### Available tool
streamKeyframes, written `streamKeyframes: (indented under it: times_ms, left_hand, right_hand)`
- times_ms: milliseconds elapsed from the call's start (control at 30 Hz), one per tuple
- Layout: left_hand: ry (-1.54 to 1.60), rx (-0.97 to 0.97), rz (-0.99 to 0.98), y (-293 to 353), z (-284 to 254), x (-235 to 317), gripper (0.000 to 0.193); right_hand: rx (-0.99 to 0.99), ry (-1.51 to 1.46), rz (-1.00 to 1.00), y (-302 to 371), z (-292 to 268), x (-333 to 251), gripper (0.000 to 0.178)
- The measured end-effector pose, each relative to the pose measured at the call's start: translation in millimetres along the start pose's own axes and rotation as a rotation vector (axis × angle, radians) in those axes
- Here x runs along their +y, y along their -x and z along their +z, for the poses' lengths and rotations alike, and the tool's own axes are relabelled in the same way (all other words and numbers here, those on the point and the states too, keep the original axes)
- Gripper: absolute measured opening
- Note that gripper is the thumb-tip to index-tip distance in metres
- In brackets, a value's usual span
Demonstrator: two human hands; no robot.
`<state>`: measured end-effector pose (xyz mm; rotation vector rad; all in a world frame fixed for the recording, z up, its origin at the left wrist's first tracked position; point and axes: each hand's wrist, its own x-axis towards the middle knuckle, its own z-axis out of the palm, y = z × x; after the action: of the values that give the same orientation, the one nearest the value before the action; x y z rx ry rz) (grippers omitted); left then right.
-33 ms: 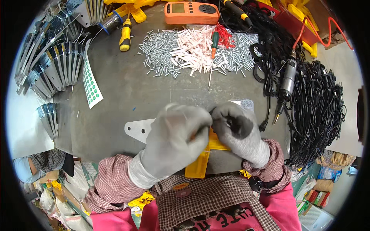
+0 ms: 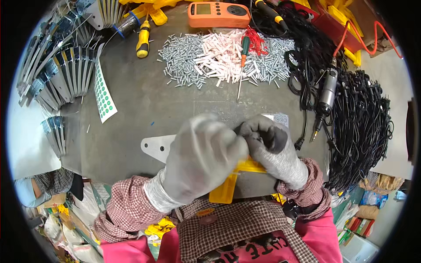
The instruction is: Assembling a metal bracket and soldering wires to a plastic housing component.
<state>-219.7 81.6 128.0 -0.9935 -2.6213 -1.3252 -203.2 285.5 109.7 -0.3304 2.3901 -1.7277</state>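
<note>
My left hand [image 2: 208, 158], in a grey-white glove, is curled closed over the middle of the bench, blurred by motion. Against its fingertips my right hand [image 2: 274, 147], in a glove with dark fingertips, is closed in a pinch. Whatever lies between the fingers is hidden. Below them rests a yellow plastic part [image 2: 224, 188], partly covered by the hands. A flat metal plate with holes [image 2: 154, 148] sticks out from under my left hand. Just behind my right hand lies a sheet with round marks [image 2: 280, 118].
Screws [image 2: 182, 59], white sleeves [image 2: 221, 55] and a green-handled screwdriver [image 2: 245, 46] lie at the back, before an orange meter [image 2: 215, 15]. Right: a power screwdriver [image 2: 328, 92] and black cables [image 2: 362, 131]. Left: metal plates [image 2: 70, 79], a sticker strip [image 2: 104, 98] and a yellow-handled screwdriver [image 2: 143, 41].
My left hand has turned over and shifted slightly right, so its back now hides its fingers more. The right hand stays nearly in place, its fingers slightly shifted.
</note>
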Motion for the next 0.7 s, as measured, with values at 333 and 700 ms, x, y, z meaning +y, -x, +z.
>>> streamKeyframes:
  times_ms: [333,700]
  left_hand:
    - [0.670,-0.066,-0.550,-5.7,-6.1,6.6,0.030]
    - [0.307,0.079,-0.162,0.5,10.8,3.2,0.058]
  right_hand:
    - [-0.004,0.106,-0.281,2.9,1.8,4.2,0.014]
    - [0.107,0.344,-0.275,12.1,4.4,-8.5,0.009]
